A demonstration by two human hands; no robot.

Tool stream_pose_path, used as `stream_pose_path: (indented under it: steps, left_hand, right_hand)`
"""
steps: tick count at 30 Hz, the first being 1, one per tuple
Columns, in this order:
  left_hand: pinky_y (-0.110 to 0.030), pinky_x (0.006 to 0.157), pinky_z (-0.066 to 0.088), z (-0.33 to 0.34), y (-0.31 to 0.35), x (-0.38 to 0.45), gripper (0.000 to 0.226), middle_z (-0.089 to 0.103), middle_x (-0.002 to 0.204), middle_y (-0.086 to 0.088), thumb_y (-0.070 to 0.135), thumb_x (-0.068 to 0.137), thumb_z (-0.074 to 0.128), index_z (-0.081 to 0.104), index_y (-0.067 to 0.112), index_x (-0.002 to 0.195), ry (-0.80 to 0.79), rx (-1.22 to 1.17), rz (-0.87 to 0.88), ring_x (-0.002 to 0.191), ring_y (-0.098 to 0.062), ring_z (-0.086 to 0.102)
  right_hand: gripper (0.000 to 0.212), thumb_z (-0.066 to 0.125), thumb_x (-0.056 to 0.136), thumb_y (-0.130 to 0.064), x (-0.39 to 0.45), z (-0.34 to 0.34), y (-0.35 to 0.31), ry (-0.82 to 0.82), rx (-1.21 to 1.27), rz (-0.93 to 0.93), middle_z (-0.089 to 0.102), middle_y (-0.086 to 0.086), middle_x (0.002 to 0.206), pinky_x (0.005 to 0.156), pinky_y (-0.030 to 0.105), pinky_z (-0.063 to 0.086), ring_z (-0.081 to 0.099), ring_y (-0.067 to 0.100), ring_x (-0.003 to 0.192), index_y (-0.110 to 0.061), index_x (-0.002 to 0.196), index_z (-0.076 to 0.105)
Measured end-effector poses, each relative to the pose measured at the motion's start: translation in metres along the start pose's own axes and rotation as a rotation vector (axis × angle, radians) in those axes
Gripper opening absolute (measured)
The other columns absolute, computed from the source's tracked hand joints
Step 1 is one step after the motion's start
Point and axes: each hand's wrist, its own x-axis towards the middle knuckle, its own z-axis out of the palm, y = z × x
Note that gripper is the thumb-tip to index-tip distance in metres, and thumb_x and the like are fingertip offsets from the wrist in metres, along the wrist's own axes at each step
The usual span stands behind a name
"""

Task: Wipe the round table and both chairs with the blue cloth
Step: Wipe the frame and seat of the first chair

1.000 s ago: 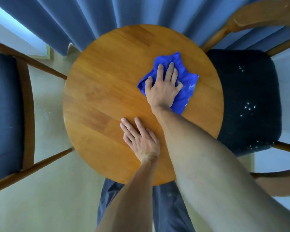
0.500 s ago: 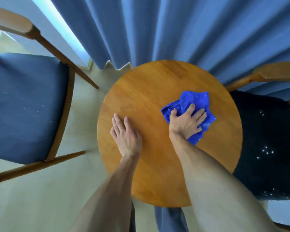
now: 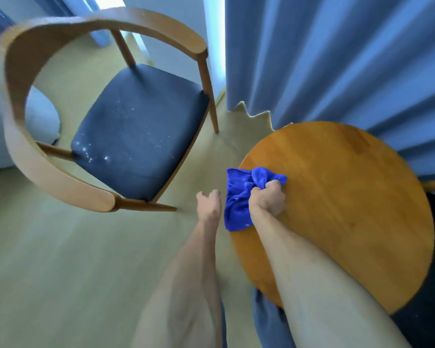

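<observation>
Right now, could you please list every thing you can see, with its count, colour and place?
table: one, round, orange-brown wood, at right.
cloth: one, blue, bunched at the table's left edge.
chairs: two, wooden with dark seats; one at left with white specks on its seat, one mostly hidden behind the table.
curtain: blue, behind the table.
floor: pale wood.
right hand: grips the cloth.
left hand: beside the cloth, holds nothing.

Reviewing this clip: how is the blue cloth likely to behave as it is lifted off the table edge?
The blue cloth is probably floppy: it bunches into folds where the right hand grips it, and its free part drapes past the round table rim. It looks light, since one hand gathers it easily. It seems unlikely to slip, given its plush, fuzzy surface.
</observation>
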Motion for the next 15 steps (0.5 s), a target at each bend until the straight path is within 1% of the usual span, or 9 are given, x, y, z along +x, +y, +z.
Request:
stream_pose_path:
  steps: [2, 3, 5, 6, 8, 10, 12, 14, 15]
  left_hand:
    - [-0.034, 0.086, 0.048, -0.003, 0.008, -0.002, 0.037, 0.066, 0.112, -0.011, 0.029, 0.086, 0.056, 0.061, 0.006, 0.114, -0.197, -0.146, -0.125, 0.092, -0.027, 0.062]
    - [-0.033, 0.081, 0.048, -0.002, 0.008, 0.002, 0.033, 0.067, 0.108, -0.01, 0.03, 0.084, 0.058, 0.061, 0.007, 0.107, -0.219, -0.107, -0.102, 0.091, -0.026, 0.063]
    - [-0.034, 0.079, 0.051, 0.001, -0.001, 0.013, 0.043, 0.067, 0.107, -0.008, 0.032, 0.076, 0.064, 0.059, 0.006, 0.109, -0.206, -0.016, -0.061, 0.094, -0.027, 0.065]
    - [-0.034, 0.078, 0.053, 0.002, -0.007, 0.018, 0.048, 0.068, 0.103, -0.008, 0.035, 0.069, 0.067, 0.061, 0.004, 0.106, -0.21, 0.029, -0.042, 0.092, -0.027, 0.066]
    - [-0.029, 0.066, 0.053, 0.006, -0.018, 0.025, 0.05, 0.07, 0.09, -0.005, 0.041, 0.06, 0.069, 0.067, 0.005, 0.094, -0.236, 0.078, 0.002, 0.082, -0.024, 0.068]
    - [-0.026, 0.059, 0.05, 0.009, -0.028, 0.029, 0.052, 0.071, 0.087, -0.001, 0.049, 0.059, 0.073, 0.069, 0.008, 0.091, -0.265, 0.064, 0.013, 0.077, -0.019, 0.068]
    - [-0.029, 0.065, 0.053, 0.011, -0.035, 0.031, 0.057, 0.071, 0.088, 0.001, 0.058, 0.06, 0.072, 0.067, 0.01, 0.091, -0.253, 0.03, 0.05, 0.08, -0.017, 0.068]
    - [-0.033, 0.07, 0.053, 0.012, -0.037, 0.029, 0.058, 0.065, 0.081, 0.004, 0.062, 0.064, 0.066, 0.063, 0.008, 0.083, -0.197, 0.009, 0.098, 0.075, -0.02, 0.063]
    - [-0.033, 0.067, 0.049, 0.013, -0.036, 0.027, 0.054, 0.058, 0.073, 0.005, 0.062, 0.066, 0.064, 0.057, 0.01, 0.076, -0.168, -0.001, 0.119, 0.069, -0.02, 0.057]
  right_hand:
    - [0.015, 0.058, 0.08, -0.007, -0.02, 0.012, -0.01, -0.024, -0.024, 0.062, 0.064, 0.006, 0.091, 0.069, 0.035, 0.049, 0.057, 0.028, 0.077, -0.014, 0.093, 0.056]
    - [0.014, 0.059, 0.08, -0.009, -0.025, 0.014, -0.009, -0.011, -0.039, 0.092, 0.066, 0.006, 0.094, 0.072, 0.035, 0.051, 0.055, 0.028, 0.076, -0.015, 0.093, 0.055]
    - [0.015, 0.06, 0.081, -0.02, -0.028, 0.015, -0.002, 0.043, -0.072, 0.117, 0.064, 0.006, 0.103, 0.081, 0.04, 0.051, 0.056, 0.029, 0.087, -0.018, 0.095, 0.055]
    - [0.024, 0.062, 0.081, -0.028, -0.027, 0.014, 0.006, 0.081, -0.11, 0.102, 0.06, 0.007, 0.112, 0.087, 0.042, 0.048, 0.055, 0.03, 0.1, -0.019, 0.102, 0.057]
    - [0.056, 0.066, 0.076, -0.045, -0.023, 0.012, 0.023, 0.156, -0.21, 0.044, 0.052, 0.01, 0.128, 0.096, 0.045, 0.038, 0.047, 0.032, 0.118, -0.023, 0.127, 0.054]
    - [0.079, 0.066, 0.076, -0.054, -0.022, 0.011, 0.038, 0.172, -0.223, -0.007, 0.052, 0.014, 0.132, 0.1, 0.046, 0.039, 0.048, 0.035, 0.121, -0.019, 0.142, 0.041]
    - [0.079, 0.063, 0.08, -0.057, -0.023, 0.013, 0.049, 0.119, -0.178, -0.019, 0.057, 0.017, 0.127, 0.098, 0.043, 0.042, 0.053, 0.035, 0.116, -0.01, 0.14, 0.042]
    - [0.07, 0.064, 0.08, -0.06, -0.022, 0.013, 0.051, 0.084, -0.115, 0.051, 0.063, 0.016, 0.118, 0.09, 0.04, 0.044, 0.058, 0.035, 0.11, -0.005, 0.123, 0.053]
    - [0.066, 0.065, 0.079, -0.06, -0.021, 0.012, 0.048, 0.06, -0.063, 0.096, 0.065, 0.015, 0.114, 0.086, 0.039, 0.046, 0.06, 0.034, 0.106, -0.005, 0.115, 0.057]
